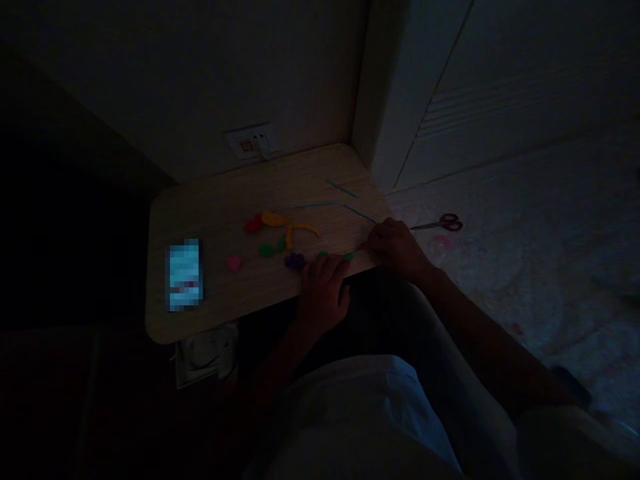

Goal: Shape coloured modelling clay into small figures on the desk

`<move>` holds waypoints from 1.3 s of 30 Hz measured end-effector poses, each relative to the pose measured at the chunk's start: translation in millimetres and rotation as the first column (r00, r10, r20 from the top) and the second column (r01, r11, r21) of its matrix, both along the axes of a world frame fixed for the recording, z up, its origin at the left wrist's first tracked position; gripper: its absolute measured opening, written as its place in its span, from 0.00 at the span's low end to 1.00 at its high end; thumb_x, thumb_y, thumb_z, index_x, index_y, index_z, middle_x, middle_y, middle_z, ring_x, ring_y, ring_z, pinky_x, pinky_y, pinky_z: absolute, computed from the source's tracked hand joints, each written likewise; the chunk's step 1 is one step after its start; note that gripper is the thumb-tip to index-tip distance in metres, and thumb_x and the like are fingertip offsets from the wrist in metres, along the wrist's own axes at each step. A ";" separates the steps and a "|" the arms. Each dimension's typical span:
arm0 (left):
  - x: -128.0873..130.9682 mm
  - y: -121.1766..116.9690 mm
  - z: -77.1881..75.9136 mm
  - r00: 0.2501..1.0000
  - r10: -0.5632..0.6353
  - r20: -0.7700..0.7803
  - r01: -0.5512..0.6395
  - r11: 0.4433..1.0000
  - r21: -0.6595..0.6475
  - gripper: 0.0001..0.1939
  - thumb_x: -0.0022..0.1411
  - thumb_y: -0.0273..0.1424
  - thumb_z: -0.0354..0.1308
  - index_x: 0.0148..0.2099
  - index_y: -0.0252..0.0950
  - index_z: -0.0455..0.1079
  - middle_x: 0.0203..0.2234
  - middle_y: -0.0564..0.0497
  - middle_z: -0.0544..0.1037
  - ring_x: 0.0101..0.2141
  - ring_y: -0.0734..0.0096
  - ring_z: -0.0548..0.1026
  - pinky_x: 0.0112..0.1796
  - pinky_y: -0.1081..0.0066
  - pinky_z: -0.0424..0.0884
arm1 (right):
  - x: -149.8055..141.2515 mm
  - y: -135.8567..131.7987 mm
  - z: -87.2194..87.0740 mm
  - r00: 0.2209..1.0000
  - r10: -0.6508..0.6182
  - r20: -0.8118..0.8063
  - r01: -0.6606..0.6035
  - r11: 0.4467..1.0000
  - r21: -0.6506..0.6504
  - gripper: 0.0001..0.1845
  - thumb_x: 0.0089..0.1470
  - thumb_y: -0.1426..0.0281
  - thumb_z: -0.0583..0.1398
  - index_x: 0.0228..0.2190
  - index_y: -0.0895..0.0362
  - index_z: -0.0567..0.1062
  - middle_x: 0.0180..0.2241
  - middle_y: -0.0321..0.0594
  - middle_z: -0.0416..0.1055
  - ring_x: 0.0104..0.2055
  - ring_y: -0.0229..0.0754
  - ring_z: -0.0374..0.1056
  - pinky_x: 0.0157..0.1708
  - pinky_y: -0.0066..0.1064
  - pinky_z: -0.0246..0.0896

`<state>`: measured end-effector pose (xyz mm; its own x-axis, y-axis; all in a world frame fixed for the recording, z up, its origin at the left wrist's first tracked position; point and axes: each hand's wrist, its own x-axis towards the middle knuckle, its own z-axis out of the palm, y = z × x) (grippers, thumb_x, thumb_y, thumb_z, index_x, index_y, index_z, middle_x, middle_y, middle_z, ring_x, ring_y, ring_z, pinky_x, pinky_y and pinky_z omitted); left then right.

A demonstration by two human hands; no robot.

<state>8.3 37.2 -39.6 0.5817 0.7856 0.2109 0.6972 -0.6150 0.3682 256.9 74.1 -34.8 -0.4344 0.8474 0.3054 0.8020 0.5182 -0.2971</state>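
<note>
The light is very dim. My left hand (324, 293) rests on the front edge of the wooden table (210, 200), its fingers laid out and the thumb apart. By its fingertips are a green clay-like piece (349, 256) and a purple clump (295, 261). My right hand (397, 248) is closed at the table's right edge; a thin dark tip pokes out towards the green piece, its kind too dark to tell. Farther left lie a red piece (253, 224), a yellow-orange piece (275, 219), a dark green piece (266, 251) and a pink piece (234, 263).
A lit phone (184, 275) lies at the table's left. Thin bluish sticks (343, 189) are near the back right. Scissors (447, 223) lie beyond the right edge on a pale surface. A wall socket (250, 140) is behind, a white object (206, 357) below the front left.
</note>
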 end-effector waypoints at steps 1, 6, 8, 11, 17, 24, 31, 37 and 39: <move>0.1 0.0 0.2 1.000 -0.001 -0.001 0.001 1.000 -0.003 0.25 0.65 0.31 0.57 0.65 0.38 0.68 0.62 0.44 0.73 0.61 0.47 0.66 0.61 0.48 0.59 | 0.4 0.0 -0.2 1.000 0.003 0.005 -0.003 1.000 0.002 0.16 0.65 0.74 0.58 0.43 0.52 0.86 0.37 0.47 0.76 0.41 0.52 0.63 0.41 0.43 0.52; -0.8 -0.2 -0.5 1.000 0.007 -0.008 -0.007 1.000 -0.008 0.25 0.66 0.31 0.57 0.65 0.39 0.68 0.63 0.44 0.73 0.61 0.47 0.66 0.61 0.48 0.58 | 1.1 0.6 -0.8 1.000 0.008 -0.005 -0.008 1.000 0.008 0.15 0.64 0.74 0.58 0.42 0.52 0.86 0.38 0.48 0.76 0.42 0.52 0.63 0.41 0.43 0.53; -1.6 -0.7 -1.8 1.000 0.003 -0.002 -0.003 1.000 -0.001 0.26 0.66 0.31 0.57 0.65 0.39 0.68 0.63 0.44 0.73 0.62 0.47 0.65 0.62 0.47 0.57 | 0.7 0.1 -0.4 0.999 0.005 -0.032 -0.004 1.000 0.027 0.16 0.65 0.74 0.58 0.41 0.52 0.86 0.37 0.47 0.76 0.41 0.52 0.63 0.41 0.43 0.53; -2.5 -1.5 -3.3 1.000 -0.008 0.007 0.008 1.000 0.001 0.26 0.66 0.31 0.57 0.65 0.39 0.67 0.63 0.44 0.72 0.62 0.47 0.65 0.63 0.47 0.56 | -1.9 -1.8 1.3 0.999 0.002 -0.045 0.001 0.998 0.068 0.15 0.64 0.73 0.58 0.42 0.53 0.86 0.38 0.47 0.76 0.42 0.52 0.63 0.41 0.43 0.54; -2.7 -1.4 -2.5 1.000 0.015 0.016 -0.015 1.000 0.001 0.26 0.65 0.31 0.58 0.65 0.39 0.69 0.63 0.41 0.71 0.62 0.46 0.66 0.61 0.47 0.58 | -10.8 -3.5 3.5 0.998 0.042 -0.038 -0.039 0.997 0.069 0.16 0.64 0.76 0.57 0.42 0.53 0.86 0.37 0.47 0.74 0.39 0.51 0.63 0.41 0.43 0.56; -2.0 -0.7 -2.1 1.000 0.009 0.018 -0.009 1.000 -0.001 0.27 0.64 0.31 0.59 0.65 0.39 0.68 0.63 0.40 0.70 0.61 0.45 0.66 0.60 0.46 0.59 | -15.5 -1.7 2.0 0.995 0.063 -0.076 -0.062 0.998 0.013 0.17 0.64 0.76 0.56 0.41 0.53 0.85 0.35 0.47 0.71 0.40 0.51 0.63 0.42 0.43 0.59; -3.0 -2.3 -4.0 1.000 0.018 0.023 -0.019 1.000 0.009 0.27 0.65 0.32 0.58 0.65 0.39 0.68 0.63 0.39 0.70 0.62 0.45 0.66 0.60 0.48 0.59 | -8.8 -4.3 2.1 0.980 0.014 -0.199 -0.016 1.000 -0.006 0.16 0.64 0.75 0.56 0.42 0.55 0.85 0.36 0.48 0.72 0.41 0.52 0.66 0.42 0.43 0.63; 0.0 -1.5 -2.0 0.999 0.018 -0.042 -0.018 1.000 0.013 0.32 0.66 0.33 0.58 0.70 0.39 0.63 0.69 0.38 0.64 0.66 0.43 0.62 0.61 0.46 0.59 | 1.0 -9.3 2.4 0.977 -0.046 -0.210 0.046 0.999 -0.005 0.16 0.62 0.76 0.57 0.41 0.55 0.85 0.37 0.49 0.73 0.42 0.54 0.67 0.43 0.45 0.64; 1.5 -1.2 -1.0 0.997 0.004 -0.072 -0.003 1.000 0.015 0.31 0.67 0.34 0.58 0.70 0.40 0.63 0.71 0.39 0.61 0.67 0.43 0.60 0.61 0.45 0.58 | 0.9 -10.7 2.0 0.981 -0.047 -0.189 0.048 0.999 -0.002 0.17 0.61 0.77 0.56 0.41 0.55 0.85 0.37 0.49 0.73 0.42 0.53 0.67 0.42 0.44 0.64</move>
<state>9.8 36.0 -40.6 0.5933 0.7846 0.1803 0.7235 -0.6178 0.3081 257.7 63.4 -32.8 -0.3281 0.8648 0.3802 0.7553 0.4819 -0.4442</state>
